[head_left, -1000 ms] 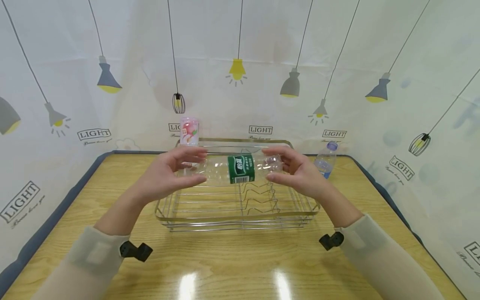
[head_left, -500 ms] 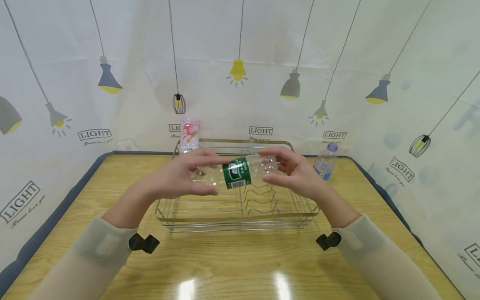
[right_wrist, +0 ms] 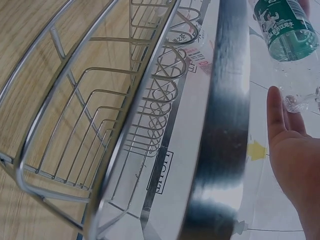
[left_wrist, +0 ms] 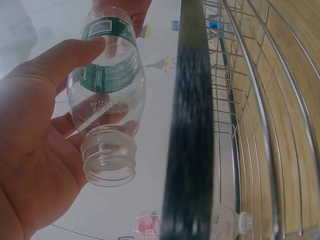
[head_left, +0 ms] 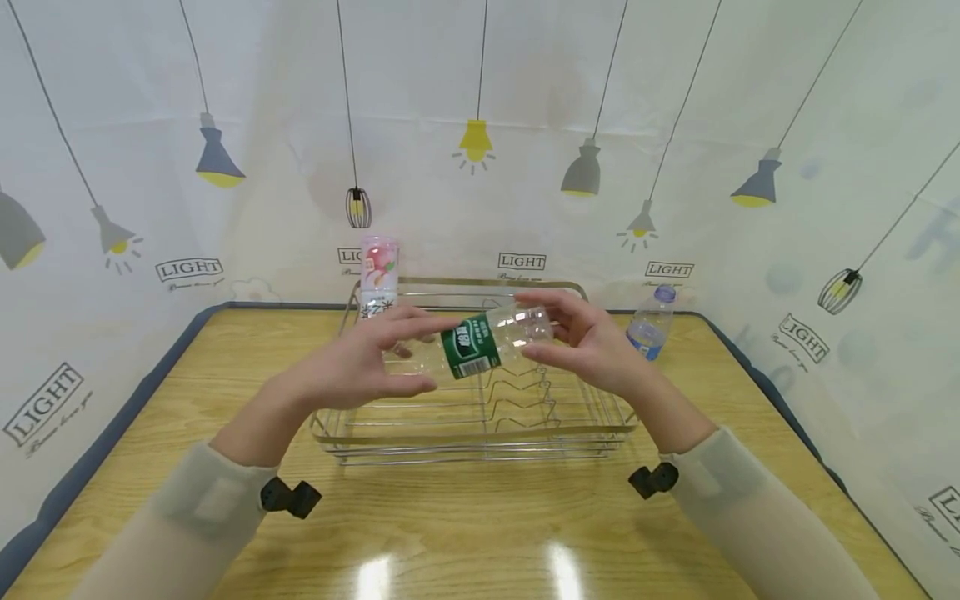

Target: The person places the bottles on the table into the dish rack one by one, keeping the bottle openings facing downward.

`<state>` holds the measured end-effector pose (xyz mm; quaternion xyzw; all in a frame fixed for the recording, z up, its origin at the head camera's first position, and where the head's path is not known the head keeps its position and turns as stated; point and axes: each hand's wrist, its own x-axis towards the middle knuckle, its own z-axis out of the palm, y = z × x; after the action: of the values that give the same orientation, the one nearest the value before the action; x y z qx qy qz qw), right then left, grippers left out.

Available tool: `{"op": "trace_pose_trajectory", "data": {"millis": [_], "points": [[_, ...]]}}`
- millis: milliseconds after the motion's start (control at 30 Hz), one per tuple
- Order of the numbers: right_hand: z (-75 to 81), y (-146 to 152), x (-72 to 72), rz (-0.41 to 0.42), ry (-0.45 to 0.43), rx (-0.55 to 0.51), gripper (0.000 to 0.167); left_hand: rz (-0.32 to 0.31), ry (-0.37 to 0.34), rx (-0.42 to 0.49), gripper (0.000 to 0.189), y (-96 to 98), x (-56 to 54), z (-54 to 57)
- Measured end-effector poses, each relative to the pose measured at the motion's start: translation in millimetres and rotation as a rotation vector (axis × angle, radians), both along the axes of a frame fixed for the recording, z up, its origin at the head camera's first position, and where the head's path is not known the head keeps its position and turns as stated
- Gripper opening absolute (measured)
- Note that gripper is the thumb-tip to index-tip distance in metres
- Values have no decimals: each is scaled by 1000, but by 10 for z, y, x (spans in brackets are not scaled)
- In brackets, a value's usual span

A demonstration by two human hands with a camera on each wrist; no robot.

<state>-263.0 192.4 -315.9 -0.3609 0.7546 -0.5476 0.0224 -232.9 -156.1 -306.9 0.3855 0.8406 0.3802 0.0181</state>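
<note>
Clear green-labelled bottle (head_left: 470, 346) held aloft by both hands, above a chromed wire rack (head_left: 480, 435) that stands on a wood-grained table (head_left: 480, 525), toward the table's rear edge. The left hand (head_left: 356, 365) grasps the neck half, its thumb lying against the plastic near the label; the right hand (head_left: 588, 346) curls thumb and fingers about the base end. The bottle's long axis runs nearly crosswise, the base end tilted toward the rear edge. A pink-printed container (head_left: 380, 265) stands by the rack's rear left corner; whether inside or behind the rim cannot be told. A blue-labelled bottle (head_left: 651, 325) stands upright near the table's rear right corner, beyond the right hand.
</note>
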Motion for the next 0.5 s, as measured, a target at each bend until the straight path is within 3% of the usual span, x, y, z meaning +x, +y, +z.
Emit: {"op": "trace_pose_trajectory", "data": {"millis": [167,333,500], "points": [[18,4,-16,-32,-23,-5,74,27,-9,31,78,-1,-3,-52],[23,23,-34,-115,-19,8,78,67,-51,76,79,-14,-32,-89],[8,23,-28,-126,-38,3,75,95,-106,178,77,-9,-52,-115]]}}
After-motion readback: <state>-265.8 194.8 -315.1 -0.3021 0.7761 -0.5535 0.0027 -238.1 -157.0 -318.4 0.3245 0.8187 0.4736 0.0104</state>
